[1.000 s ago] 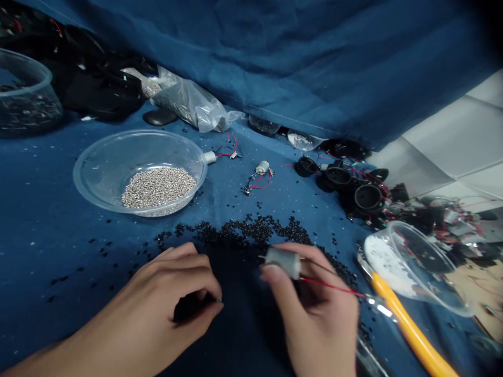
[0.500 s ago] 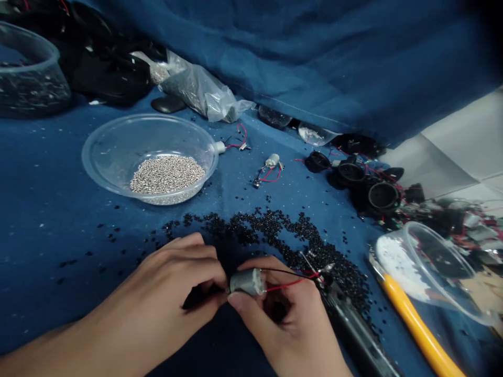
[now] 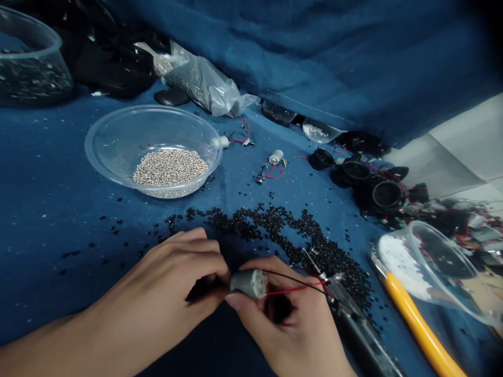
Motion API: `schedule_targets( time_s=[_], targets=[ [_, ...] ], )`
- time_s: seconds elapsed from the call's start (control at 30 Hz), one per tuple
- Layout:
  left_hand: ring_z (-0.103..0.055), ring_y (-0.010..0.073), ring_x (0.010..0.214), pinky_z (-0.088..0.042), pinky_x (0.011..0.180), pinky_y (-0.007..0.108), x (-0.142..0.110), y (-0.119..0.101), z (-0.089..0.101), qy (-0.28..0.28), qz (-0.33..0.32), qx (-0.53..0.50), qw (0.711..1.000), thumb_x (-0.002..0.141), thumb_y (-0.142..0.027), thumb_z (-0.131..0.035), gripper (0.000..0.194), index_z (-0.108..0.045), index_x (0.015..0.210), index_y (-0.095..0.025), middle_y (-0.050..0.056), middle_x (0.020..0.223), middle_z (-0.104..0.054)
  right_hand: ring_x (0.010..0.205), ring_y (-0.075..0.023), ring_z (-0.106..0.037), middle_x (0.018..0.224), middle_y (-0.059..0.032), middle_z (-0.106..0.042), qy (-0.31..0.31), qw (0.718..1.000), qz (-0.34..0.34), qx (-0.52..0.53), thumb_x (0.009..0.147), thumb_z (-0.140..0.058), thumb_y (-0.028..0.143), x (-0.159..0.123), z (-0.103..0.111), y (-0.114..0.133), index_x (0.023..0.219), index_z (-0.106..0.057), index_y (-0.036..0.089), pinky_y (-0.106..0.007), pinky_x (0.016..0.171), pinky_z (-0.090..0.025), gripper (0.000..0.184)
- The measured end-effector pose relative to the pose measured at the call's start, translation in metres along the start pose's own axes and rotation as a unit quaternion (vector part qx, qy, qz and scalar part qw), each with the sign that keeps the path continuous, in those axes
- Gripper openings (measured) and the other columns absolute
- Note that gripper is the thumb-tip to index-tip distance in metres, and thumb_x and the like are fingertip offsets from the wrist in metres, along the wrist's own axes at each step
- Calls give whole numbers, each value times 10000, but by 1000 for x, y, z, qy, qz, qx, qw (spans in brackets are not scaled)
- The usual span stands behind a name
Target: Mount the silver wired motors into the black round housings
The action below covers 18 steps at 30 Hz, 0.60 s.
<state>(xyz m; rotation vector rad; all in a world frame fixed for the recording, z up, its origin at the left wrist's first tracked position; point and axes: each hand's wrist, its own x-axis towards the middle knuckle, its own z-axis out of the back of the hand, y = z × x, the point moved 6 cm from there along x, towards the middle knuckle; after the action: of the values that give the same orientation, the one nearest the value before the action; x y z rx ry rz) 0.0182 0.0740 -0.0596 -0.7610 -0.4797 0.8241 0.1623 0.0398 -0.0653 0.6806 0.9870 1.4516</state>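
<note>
Between the thumb and fingers of my right hand [image 3: 291, 314] is a small silver electric motor [image 3: 247, 283], lying on its side. Red and black wires [image 3: 291, 289] run from its end to a long black plastic housing [image 3: 361, 330] beside that hand. My left hand [image 3: 184, 277] is closed in a pinch right at the motor's left end. Its fingertips hide whatever they grip there. Just beyond both hands, many tiny black pieces [image 3: 271, 225] lie scattered on the blue cloth [image 3: 129, 277].
A clear bowl of small silver pieces [image 3: 168, 167] stands ahead. Past it lie wired motors [image 3: 276, 156] and a plastic bag [image 3: 212, 86]. On the right are an orange-handled tool [image 3: 416, 319], a clear tub [image 3: 444, 262] with white stuff beside it, and black round parts [image 3: 387, 195].
The view has shifted slightly. My right hand still holds the motor, and my left hand stays pinched at its end. The wires and the black housing's tip have moved a little.
</note>
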Motion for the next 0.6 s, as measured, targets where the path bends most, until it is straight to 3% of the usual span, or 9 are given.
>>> schedule_targets(
  time_s=[0.13,0.33,0.6],
  targets=[
    [-571,129,695,-410,682,258,0,1,0,14,-4,24,1000,846,-74,-615,204,-606,684,-198,-55,673,-607,546,-93,-538,727,33,-647,-26,999,-27,14,784,-748,299,-1,-2,-3,856,-702,207,-211,506,-406,125],
    [-538,102,635,-398,617,216,1,3,3,-39,-21,-12,999,736,-14,-751,269,-611,640,-223,-105,614,-582,497,-68,-499,647,65,-594,-42,997,64,6,820,-743,279,2,-4,3,872,-702,206,-199,464,-335,98],
    [-532,78,617,-390,575,166,1,1,4,-55,-36,3,998,672,63,-787,326,-619,619,-211,-115,593,-577,581,-72,-518,731,66,-623,-31,996,78,19,852,-739,263,1,-5,8,871,-680,204,-209,526,-358,86]
  ],
)
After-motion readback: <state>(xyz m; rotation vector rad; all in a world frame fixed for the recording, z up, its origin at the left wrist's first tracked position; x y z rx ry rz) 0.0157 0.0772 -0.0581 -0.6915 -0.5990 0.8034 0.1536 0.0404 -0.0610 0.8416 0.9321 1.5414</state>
